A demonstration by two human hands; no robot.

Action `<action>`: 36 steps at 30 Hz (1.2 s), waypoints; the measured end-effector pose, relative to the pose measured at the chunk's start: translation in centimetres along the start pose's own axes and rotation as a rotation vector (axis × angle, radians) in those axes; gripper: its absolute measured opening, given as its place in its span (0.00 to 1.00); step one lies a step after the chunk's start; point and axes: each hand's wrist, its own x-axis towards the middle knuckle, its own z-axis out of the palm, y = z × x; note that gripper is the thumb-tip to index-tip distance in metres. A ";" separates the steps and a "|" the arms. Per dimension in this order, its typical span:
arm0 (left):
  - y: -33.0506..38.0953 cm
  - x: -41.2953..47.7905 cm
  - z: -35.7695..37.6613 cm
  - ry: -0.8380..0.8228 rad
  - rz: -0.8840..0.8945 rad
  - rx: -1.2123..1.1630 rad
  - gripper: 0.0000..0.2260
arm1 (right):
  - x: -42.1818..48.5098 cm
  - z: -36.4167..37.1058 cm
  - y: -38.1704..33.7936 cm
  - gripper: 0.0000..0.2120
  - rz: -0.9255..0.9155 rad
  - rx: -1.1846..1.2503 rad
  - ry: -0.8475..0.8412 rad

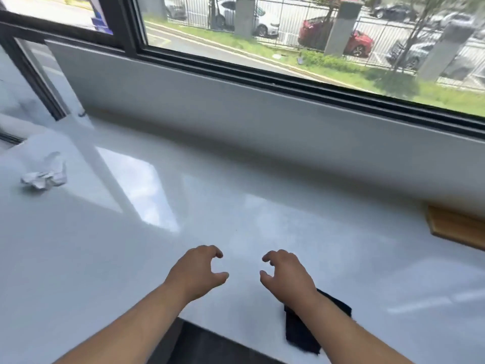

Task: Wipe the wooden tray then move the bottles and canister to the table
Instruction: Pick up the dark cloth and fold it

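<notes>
Only a corner of the wooden tray (456,225) shows at the right edge of the white table (236,195), against the wall under the window. No bottles or canister are in view. My left hand (195,274) and my right hand (284,275) hover side by side over the table's near middle, fingers curled and apart, holding nothing. A dark cloth (301,334) lies flat on the table under my right forearm, near the front edge.
A crumpled white paper (44,177) lies at the far left of the table. A low white wall (262,122) with a black-framed window runs along the back. The table's front edge (223,332) is below my hands, with dark floor beyond it.
</notes>
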 end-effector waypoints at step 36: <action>26.9 9.8 2.3 -0.447 0.295 -0.531 0.16 | -1.9 -20.8 12.7 0.09 0.025 0.668 0.215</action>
